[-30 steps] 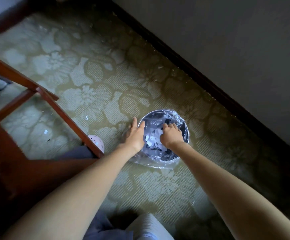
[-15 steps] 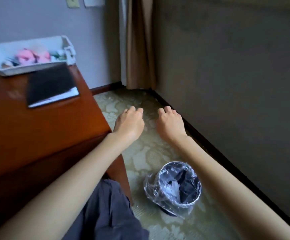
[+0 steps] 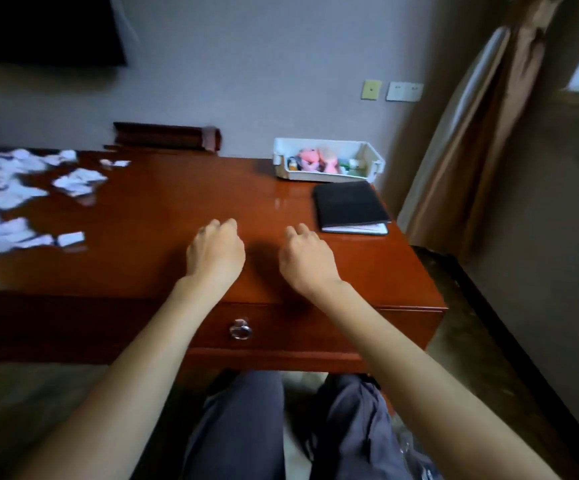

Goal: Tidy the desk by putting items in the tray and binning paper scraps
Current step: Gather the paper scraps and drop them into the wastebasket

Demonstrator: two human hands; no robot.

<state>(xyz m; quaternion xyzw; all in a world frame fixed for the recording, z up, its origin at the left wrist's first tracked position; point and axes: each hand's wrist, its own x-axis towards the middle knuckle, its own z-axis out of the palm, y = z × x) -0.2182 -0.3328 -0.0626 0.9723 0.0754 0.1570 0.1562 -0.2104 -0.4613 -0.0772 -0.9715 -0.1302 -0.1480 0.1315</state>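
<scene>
My left hand (image 3: 216, 252) and my right hand (image 3: 307, 258) hover side by side over the middle of the wooden desk (image 3: 163, 216), fingers loosely curled, holding nothing. Several white paper scraps (image 3: 11, 199) lie scattered over the desk's left part. A white tray (image 3: 371, 157) with small pink and coloured toys (image 3: 310, 160) stands at the desk's far right. A black notebook (image 3: 350, 206) lies just in front of the tray. The bin is out of view.
A drawer with a ring pull (image 3: 240, 330) runs under the desk's front edge. My legs are beneath the desk. A brown curtain (image 3: 471, 133) hangs at the right, by the wall. A dark wooden rack (image 3: 167, 136) sits at the desk's back edge.
A second ago both hands were at the plastic-lined bin on the floor, the right one inside it. They rose empty, and my view swung up and left onto the desk.
</scene>
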